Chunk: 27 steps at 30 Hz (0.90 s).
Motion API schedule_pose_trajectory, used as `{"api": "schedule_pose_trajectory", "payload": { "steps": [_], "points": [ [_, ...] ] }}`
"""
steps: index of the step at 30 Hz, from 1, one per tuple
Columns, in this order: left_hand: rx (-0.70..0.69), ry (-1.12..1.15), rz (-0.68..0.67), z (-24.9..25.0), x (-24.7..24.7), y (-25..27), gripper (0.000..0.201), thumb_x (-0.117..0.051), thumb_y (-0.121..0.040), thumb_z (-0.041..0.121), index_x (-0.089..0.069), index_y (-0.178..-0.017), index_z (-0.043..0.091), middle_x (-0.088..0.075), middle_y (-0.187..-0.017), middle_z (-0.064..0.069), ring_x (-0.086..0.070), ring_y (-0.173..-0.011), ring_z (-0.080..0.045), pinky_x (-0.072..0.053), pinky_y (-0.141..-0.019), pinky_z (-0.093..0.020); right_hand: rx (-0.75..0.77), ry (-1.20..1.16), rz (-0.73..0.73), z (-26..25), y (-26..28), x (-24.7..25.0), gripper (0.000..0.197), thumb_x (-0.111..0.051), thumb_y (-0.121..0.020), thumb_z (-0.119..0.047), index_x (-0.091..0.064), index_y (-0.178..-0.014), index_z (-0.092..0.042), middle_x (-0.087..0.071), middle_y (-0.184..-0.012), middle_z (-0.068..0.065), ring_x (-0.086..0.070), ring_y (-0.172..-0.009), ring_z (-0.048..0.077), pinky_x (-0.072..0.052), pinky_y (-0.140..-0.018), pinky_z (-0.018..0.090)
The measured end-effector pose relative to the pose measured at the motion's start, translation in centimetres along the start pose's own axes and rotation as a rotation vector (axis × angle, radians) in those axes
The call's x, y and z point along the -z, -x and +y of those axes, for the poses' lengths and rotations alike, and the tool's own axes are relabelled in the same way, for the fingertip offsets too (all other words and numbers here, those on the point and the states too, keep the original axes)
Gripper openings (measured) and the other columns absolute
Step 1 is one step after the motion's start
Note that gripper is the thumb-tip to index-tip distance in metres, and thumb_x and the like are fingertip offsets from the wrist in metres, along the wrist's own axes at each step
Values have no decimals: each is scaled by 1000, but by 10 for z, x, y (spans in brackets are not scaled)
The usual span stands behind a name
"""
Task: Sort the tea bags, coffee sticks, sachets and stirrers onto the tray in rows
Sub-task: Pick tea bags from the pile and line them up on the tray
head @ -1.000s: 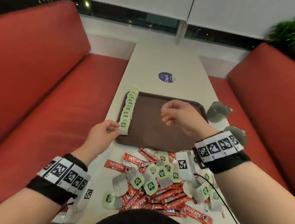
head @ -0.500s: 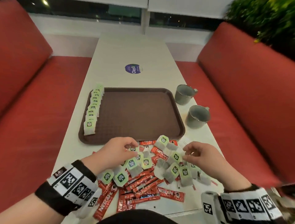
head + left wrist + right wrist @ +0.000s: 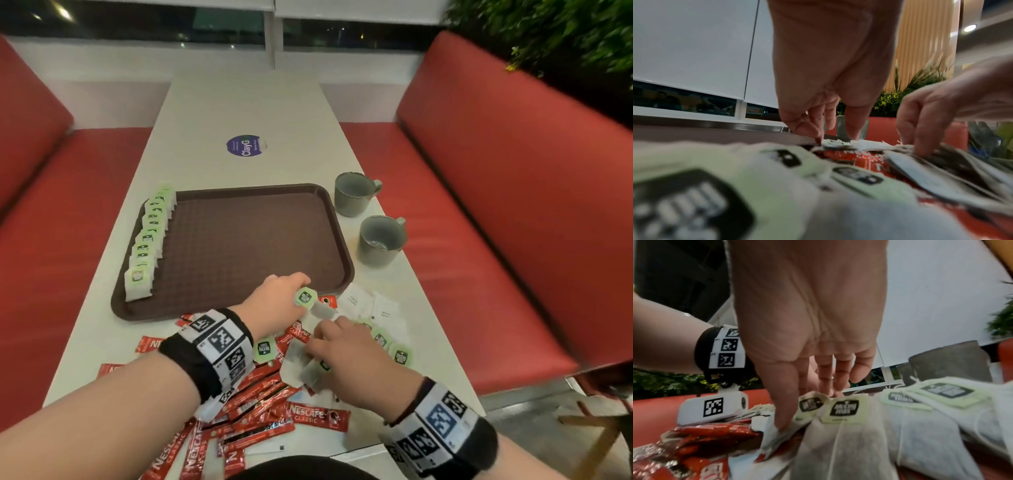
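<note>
1. left hand [image 3: 274, 301] is out at the far edge of the heap, just short of the brown tray [image 3: 239, 246]'s near right corner, its fingers [image 3: 807, 128] curled down onto a green-tagged tea bag [image 3: 306, 296]. thumb and forefinger look to pinch it by the tag, though from the left wrist view the contact is small and hard to be sure of.

2. that tea bag lies straight ahead of the left fingertips, its tag toward the tray and its pouch trailing back and right toward the right hand [image 3: 349, 356]. its long axis runs roughly from the tray's near edge toward the bench's right edge.

3. right hand is lower in the pile, palm down, its fingers [image 3: 785, 417] bent and pressing into loose tea bags [image 3: 844, 408] and a white sachet edge. i judge it is sorting or pinning, and cannot tell whether it has a real hold on one.

4. the row of tea bags [image 3: 150, 236] runs along the tray's left edge, far corner to near corner, overlapped like tiles. the rest of the tray floor is bare.

5. so the key relation: the pinched bag sits at the tray's near right corner and the row is across at the left edge. the left hand is the nearer one to carry it over.

6. red nescafe coffee sticks [image 3: 318, 416] are still scattered at the bench's near edge, white sachets [image 3: 373, 305] just right of the tray's near corner, two grey mugs [image 3: 380, 240] beside the tray's right edge.
</note>
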<state>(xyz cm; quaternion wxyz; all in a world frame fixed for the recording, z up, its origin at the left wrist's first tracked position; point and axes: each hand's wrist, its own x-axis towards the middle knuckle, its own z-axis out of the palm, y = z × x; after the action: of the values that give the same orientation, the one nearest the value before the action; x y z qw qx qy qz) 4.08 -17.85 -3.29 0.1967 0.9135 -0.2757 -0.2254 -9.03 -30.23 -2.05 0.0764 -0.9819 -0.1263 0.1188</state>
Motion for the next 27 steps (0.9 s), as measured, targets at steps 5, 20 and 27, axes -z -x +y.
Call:
{"api": "schedule_pose_trajectory", "payload": {
  "steps": [5, 20, 27],
  "points": [
    [28, -68, 34, 4, -6, -5, 59, -56, -83, 12, -39, -138, 26, -57, -122, 0, -38, -121, -22, -43, -94, -33, 53, -22, -2, 7, -4, -3, 32, -59, -85, -15, -59, -117, -19, -48, -120, 3, -39, -110, 26, -30, -81, 36],
    [108, 467, 137, -17, 26, 27, 11, -61, -89, 26, -65, -83, 17, -66, -85, -3, -61, -75, -15, -48, -65, -28, -148, -937, 242, 31, 0, 30, 45, -67, -68, 5, -64, -61, -40, -59, -100, -16, -53, -94, -6, -36, -80, 11],
    [107, 990, -64, -23, 41, 61, 6, -59, -92, 7, -55, -97, 7, -63, -78, -9, -62, -63, -17, -52, -55, -30, -14, -1087, 90, -5, -30, 59, 8, -69, -84, -8, -68, -83, -16, -64, -76, -2, -59, -73, 10, -49, -73, 27]
  ]
}}
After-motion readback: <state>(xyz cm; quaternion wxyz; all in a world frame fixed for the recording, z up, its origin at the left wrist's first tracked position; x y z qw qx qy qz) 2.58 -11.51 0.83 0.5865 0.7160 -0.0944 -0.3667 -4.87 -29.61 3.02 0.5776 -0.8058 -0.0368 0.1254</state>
